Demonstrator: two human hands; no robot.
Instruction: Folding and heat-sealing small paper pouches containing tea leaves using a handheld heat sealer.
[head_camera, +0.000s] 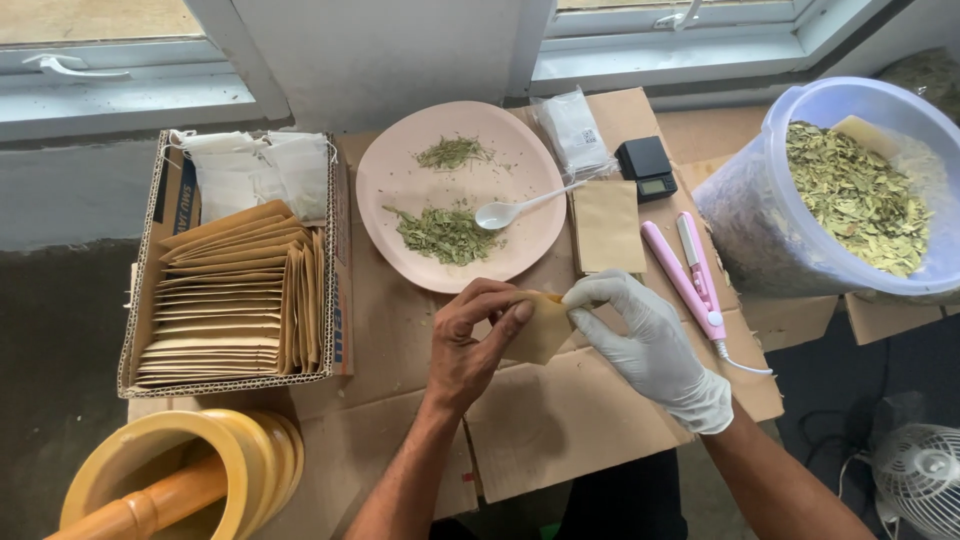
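Note:
My bare left hand (472, 342) and my right hand (650, 345), in a white glove, both grip one small tan paper pouch (540, 328) above the flattened cardboard (560, 420). The left fingers pinch the pouch's left top corner, the gloved fingers its right top edge. Just beyond them stands a pink plate (400, 180) carrying two small heaps of dried green herb (443, 233), and a white spoon (510, 210) lies on its right side.
A cardboard box (140, 300) at left holds several tan pouches and white bags. A stack of pouches (606, 226), a small black scale (646, 168) and a pink sealer (690, 275) lie right of the plate. A tub of dried leaves (850, 190) stands far right; a yellow mortar (180, 470) bottom left.

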